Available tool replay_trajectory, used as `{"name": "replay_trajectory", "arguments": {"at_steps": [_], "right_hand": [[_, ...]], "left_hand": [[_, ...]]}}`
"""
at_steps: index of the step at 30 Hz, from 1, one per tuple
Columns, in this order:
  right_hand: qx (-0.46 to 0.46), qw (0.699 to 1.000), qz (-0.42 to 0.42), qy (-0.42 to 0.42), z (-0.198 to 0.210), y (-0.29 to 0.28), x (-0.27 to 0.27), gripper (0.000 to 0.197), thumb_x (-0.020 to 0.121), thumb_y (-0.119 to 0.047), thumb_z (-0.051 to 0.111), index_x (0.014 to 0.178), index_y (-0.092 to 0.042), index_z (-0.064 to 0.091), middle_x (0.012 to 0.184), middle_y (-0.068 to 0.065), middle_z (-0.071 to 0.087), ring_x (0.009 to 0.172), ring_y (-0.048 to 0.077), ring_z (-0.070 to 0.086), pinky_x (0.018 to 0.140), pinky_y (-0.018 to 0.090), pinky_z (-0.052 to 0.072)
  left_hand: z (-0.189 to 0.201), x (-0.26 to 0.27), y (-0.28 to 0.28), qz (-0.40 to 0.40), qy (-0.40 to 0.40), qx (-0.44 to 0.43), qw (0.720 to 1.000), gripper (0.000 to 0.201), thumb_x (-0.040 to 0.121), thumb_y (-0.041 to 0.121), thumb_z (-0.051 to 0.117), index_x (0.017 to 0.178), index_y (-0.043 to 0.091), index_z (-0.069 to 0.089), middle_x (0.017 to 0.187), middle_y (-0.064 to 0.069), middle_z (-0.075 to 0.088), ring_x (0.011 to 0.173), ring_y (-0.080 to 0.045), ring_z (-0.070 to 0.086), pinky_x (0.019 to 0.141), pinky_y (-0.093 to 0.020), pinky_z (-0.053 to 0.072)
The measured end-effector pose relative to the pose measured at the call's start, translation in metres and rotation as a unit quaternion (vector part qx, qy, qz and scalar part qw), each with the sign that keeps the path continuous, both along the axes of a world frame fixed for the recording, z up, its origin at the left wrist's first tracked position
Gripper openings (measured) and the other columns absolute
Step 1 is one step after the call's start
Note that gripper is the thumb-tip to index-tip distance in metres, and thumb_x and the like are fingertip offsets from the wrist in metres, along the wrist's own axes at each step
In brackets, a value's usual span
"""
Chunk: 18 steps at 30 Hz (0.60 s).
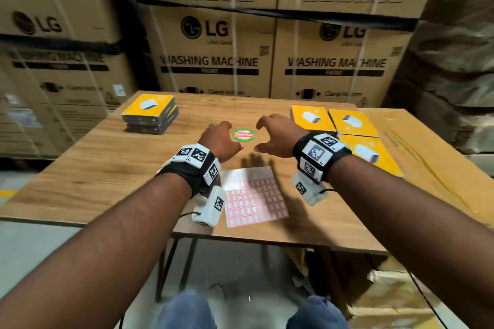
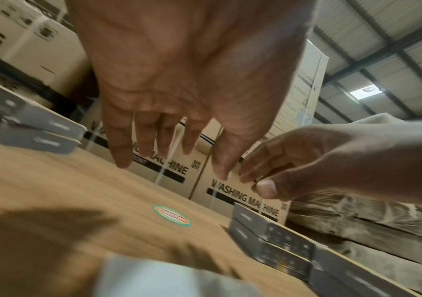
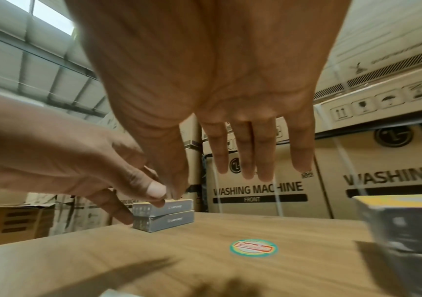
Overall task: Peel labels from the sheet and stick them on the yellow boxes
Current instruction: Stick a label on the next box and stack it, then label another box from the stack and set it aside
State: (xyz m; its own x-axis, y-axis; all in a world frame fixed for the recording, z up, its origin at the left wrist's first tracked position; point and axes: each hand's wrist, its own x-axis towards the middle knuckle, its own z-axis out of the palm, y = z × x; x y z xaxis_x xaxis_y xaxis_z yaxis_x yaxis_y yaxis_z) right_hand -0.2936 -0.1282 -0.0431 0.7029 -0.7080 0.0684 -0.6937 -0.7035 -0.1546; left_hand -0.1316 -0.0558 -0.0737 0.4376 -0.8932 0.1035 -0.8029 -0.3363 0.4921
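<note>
The fingers of the left hand [image 1: 219, 140] hang loose and slightly bent, gripping nothing; the left wrist view shows its palm bare. The right hand [image 1: 275, 134] is likewise relaxed, fingers extended downward, thumb [image 2: 265, 187] near the forefinger. Whether a small peeled label sits between that thumb and fingertip I cannot tell: motion blur smears the spot in both wrist views.

Both hands hover above the wooden table [image 1: 93, 168], apart from each other, with a round green-rimmed sticker [image 1: 243, 134] lying flat on the wood between them.

The white sheet of pink-bordered rectangular labels [image 1: 254, 196] lies flat behind the fingers, toward the person, below and between the two wrists, its long side running roughly away from the body. Either hand would have to draw back to reach it; the right looks a little nearer, though the difference is slight.

Three flat yellow cardboard boxes [image 1: 352, 121] lie on the table just right of the right hand, edges touching or nearly so. A stack of two yellow-topped boxes [image 1: 149, 112] stands well apart at the far left corner, closer to the left hand.

The nearest right-hand box is partly covered by the right wrist band. No stuck label can be made out on any box. Large brown washing-machine cartons [image 1: 213, 35] fill the background.
</note>
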Motion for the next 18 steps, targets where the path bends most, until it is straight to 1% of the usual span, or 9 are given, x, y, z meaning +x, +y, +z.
{"name": "replay_trajectory", "arguments": {"at_steps": [1,3,6,8,10,12,14,17,18], "right_hand": [[0.002,1.000,0.013,-0.004,0.000,-0.004,0.017,0.061,0.082,-0.048,0.071,0.131,-0.017,0.050,0.127,0.009,0.055,0.118,0.029,0.051,0.094,0.037,0.044],[0.009,0.999,0.040,-0.010,-0.001,-0.012,0.052,0.057,0.083,-0.046,0.070,0.128,-0.016,0.053,0.126,0.010,0.058,0.116,0.028,0.053,0.090,0.035,0.043],[0.029,0.997,0.072,-0.023,-0.010,-0.024,0.102,0.054,0.085,-0.045,0.070,0.127,-0.015,0.054,0.126,0.009,0.060,0.112,0.026,0.056,0.091,0.036,0.049],[0.033,0.995,0.090,-0.019,-0.016,-0.031,0.136,0.054,0.086,-0.043,0.069,0.129,-0.015,0.052,0.127,0.009,0.059,0.112,0.025,0.057,0.091,0.037,0.050],[0.040,0.993,0.108,-0.013,-0.019,-0.036,0.165,0.055,0.087,-0.042,0.068,0.131,-0.015,0.049,0.128,0.010,0.058,0.113,0.026,0.056,0.091,0.036,0.050],[0.056,0.991,0.121,-0.018,-0.021,-0.043,0.198,0.058,0.087,-0.039,0.067,0.135,-0.014,0.045,0.130,0.012,0.058,0.115,0.028,0.056,0.091,0.036,0.048],[0.085,0.987,0.131,-0.040,-0.022,-0.047,0.227,0.064,0.087,-0.035,0.068,0.140,-0.013,0.039,0.130,0.016,0.058,0.117,0.030,0.056,0.090,0.033,0.046],[0.131,0.980,0.139,-0.059,-0.027,-0.046,0.265,0.079,0.086,-0.027,0.070,0.150,-0.012,0.024,0.131,0.020,0.056,0.119,0.033,0.054,0.080,0.027,0.039],[0.149,0.976,0.144,-0.060,-0.030,-0.044,0.277,0.084,0.086,-0.025,0.070,0.152,-0.012,0.020,0.132,0.022,0.055,0.121,0.035,0.053,0.081,0.027,0.039]], "left_hand": [[0.000,0.016,0.001,0.019,-0.003,-0.002,1.000,0.069,0.084,0.041,0.071,0.142,0.016,0.043,0.140,-0.015,0.049,0.130,-0.030,0.046,0.105,-0.035,0.039],[-0.002,0.049,0.002,0.058,-0.016,-0.005,0.998,0.068,0.083,0.042,0.071,0.141,0.018,0.045,0.141,-0.014,0.050,0.132,-0.031,0.045,0.107,-0.039,0.040],[-0.006,0.097,0.004,0.108,-0.030,-0.018,0.994,0.066,0.080,0.042,0.074,0.137,0.018,0.050,0.142,-0.011,0.050,0.131,-0.030,0.047,0.107,-0.041,0.042],[-0.005,0.131,0.004,0.141,-0.037,-0.027,0.989,0.066,0.077,0.041,0.076,0.134,0.017,0.053,0.137,-0.012,0.052,0.126,-0.032,0.050,0.104,-0.042,0.044],[-0.005,0.159,0.002,0.160,-0.050,-0.026,0.985,0.068,0.075,0.040,0.078,0.134,0.017,0.053,0.134,-0.013,0.052,0.125,-0.034,0.049,0.103,-0.042,0.043],[-0.005,0.187,-0.003,0.188,-0.061,-0.023,0.980,0.071,0.074,0.036,0.079,0.136,0.020,0.051,0.136,-0.013,0.048,0.127,-0.034,0.046,0.104,-0.041,0.041],[-0.006,0.216,-0.008,0.210,-0.059,-0.027,0.976,0.073,0.073,0.032,0.080,0.138,0.021,0.048,0.137,-0.013,0.045,0.128,-0.034,0.044,0.103,-0.041,0.040],[-0.009,0.254,-0.012,0.224,-0.026,-0.018,0.974,0.082,0.069,0.029,0.082,0.141,0.020,0.043,0.137,-0.016,0.047,0.127,-0.035,0.047,0.104,-0.041,0.041],[-0.010,0.264,-0.012,0.224,-0.011,-0.001,0.975,0.086,0.068,0.029,0.083,0.143,0.020,0.041,0.137,-0.016,0.049,0.126,-0.036,0.049,0.103,-0.042,0.043]]}}
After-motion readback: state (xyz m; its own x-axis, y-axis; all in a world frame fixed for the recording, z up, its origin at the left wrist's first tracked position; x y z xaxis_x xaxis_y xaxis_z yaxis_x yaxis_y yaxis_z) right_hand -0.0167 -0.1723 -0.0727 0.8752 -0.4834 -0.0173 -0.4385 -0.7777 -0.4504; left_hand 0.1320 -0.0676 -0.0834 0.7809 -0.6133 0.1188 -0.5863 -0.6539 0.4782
